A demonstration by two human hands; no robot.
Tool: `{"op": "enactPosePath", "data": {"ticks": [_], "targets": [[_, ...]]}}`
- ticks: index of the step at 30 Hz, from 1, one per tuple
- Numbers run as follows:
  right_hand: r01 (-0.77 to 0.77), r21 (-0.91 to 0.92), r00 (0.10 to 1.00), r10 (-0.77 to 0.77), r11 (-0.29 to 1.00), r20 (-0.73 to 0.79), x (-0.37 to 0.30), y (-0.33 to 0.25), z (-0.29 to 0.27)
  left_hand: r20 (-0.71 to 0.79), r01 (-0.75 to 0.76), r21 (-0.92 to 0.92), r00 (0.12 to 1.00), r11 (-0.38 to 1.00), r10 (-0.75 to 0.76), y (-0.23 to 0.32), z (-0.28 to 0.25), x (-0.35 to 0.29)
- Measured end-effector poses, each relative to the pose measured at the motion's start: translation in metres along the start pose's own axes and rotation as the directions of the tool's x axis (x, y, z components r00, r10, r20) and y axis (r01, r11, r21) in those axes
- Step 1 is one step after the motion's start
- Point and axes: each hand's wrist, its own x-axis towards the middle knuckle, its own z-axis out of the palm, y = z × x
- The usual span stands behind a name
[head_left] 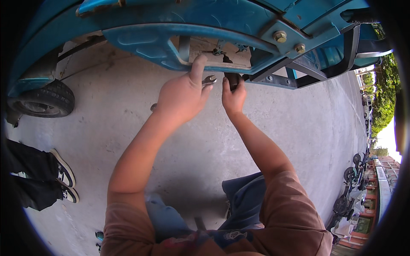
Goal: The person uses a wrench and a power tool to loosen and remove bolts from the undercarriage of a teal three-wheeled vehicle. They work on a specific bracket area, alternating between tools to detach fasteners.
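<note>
My left hand (181, 96) is closed around a metal wrench (209, 80). The wrench's jaw end sticks out near the fingertips, and its other end shows behind the wrist. One finger points up against the lower edge of a blue metal vehicle frame (145, 40). To its right, my right hand (234, 96) grips a black, thick-bodied piece (232, 80) with a narrower top reaching into the frame's opening; I cannot tell its kind. Above the hands, inside that opening, sit a small metal linkage with a threaded rod (218, 52) and a coil spring (200, 41).
Two large bolts (280, 36) stand out from the frame at upper right, above black metal bars (307, 70). A tyre (45, 100) is at left. Another person's shoes (64, 168) stand on the concrete floor (106, 141). Parked two-wheelers (348, 192) line the far right.
</note>
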Motion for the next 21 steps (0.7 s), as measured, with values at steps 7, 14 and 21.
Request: {"op": "enactPosePath", "data": {"ticks": [7,14,21], "targets": [[-0.052,-0.049,0.999,0.052,0.997,0.012,-0.004,-0.002,0.0,0.005,0.0,-0.005,1.0,1.0,0.0,0.0,0.001,0.0],[-0.036,0.023,0.999,0.036,0.999,0.012,-0.005,-0.012,0.002,-0.024,-0.008,-0.013,1.0,1.0,0.008,-0.003,0.002,0.0],[-0.019,0.049,0.999,0.021,0.999,-0.028,-0.002,-0.012,0.002,-0.039,-0.032,-0.009,0.999,0.999,0.032,-0.002,0.002,0.0]]}}
